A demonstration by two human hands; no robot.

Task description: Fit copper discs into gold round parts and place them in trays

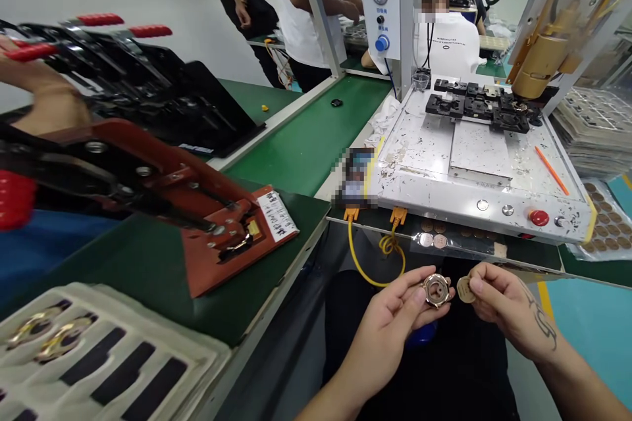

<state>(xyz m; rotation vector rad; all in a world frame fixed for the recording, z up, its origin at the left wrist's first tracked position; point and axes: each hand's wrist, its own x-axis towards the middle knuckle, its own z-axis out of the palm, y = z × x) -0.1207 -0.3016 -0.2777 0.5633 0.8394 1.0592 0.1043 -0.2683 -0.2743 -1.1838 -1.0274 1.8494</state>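
My left hand (pixel 395 316) holds a round metal watch case (pixel 437 289) between thumb and fingers, low over my lap. My right hand (pixel 498 299) pinches a small tan disc (pixel 465 290) right beside the case, almost touching its edge. Both hands hover in front of the white dispensing machine base (pixel 474 158), below its front edge.
A red clamp press (pixel 217 223) sits on the green bench at left, with another person's hand (pixel 49 108) near black clamps behind it. A white tray (pixel 99 355) with slots lies at lower left. Trays of discs (pixel 605 223) stand at right. Other people work behind.
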